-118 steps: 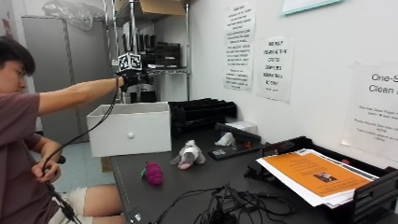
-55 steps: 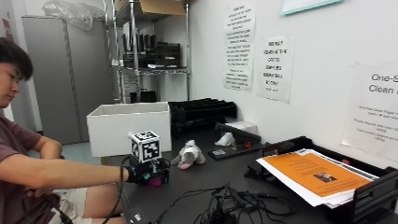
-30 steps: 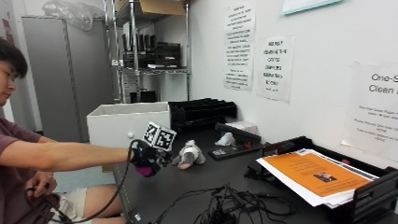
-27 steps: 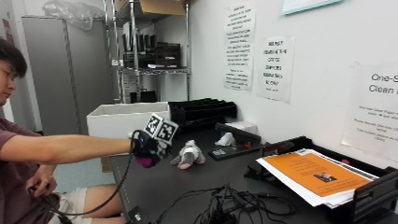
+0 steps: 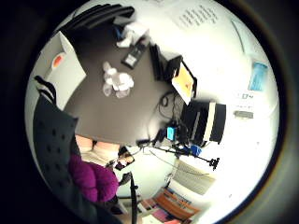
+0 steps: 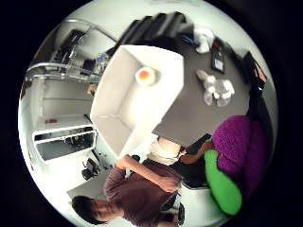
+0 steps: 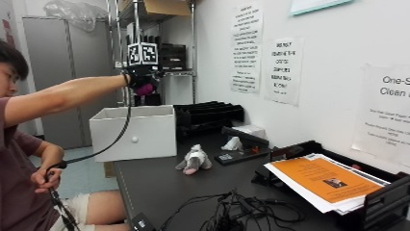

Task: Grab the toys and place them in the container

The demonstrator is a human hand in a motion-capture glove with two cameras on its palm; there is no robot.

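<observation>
My gloved right hand (image 7: pixel 142 80) is raised high above the white container (image 7: pixel 134 131) and grips a purple plush toy (image 7: pixel 145 89) with a green part (image 6: pixel 222 188). In the thumb side palm view the purple toy (image 6: pixel 239 149) sits close against the palm, and the open container (image 6: pixel 137 101) lies below with an orange and white toy (image 6: pixel 145 75) inside. A grey and white plush toy (image 7: pixel 194 161) lies on the dark table (image 7: pixel 160 192) in front of the container. The little finger side palm view shows that plush (image 5: pixel 117 83) on the table and the purple toy (image 5: pixel 92 182) in my hand.
A black tray with orange papers (image 7: pixel 323 180) stands at the right. Tangled black cables (image 7: pixel 237 211) lie near the table's front. Black file trays (image 7: pixel 208 113) and a small white object (image 7: pixel 232 143) sit behind the plush. A metal shelf (image 7: pixel 154 29) rises behind the container.
My hand went down to the table, took hold of the purple toy and lifted it from the table up over the container. The grey plush has not moved.
</observation>
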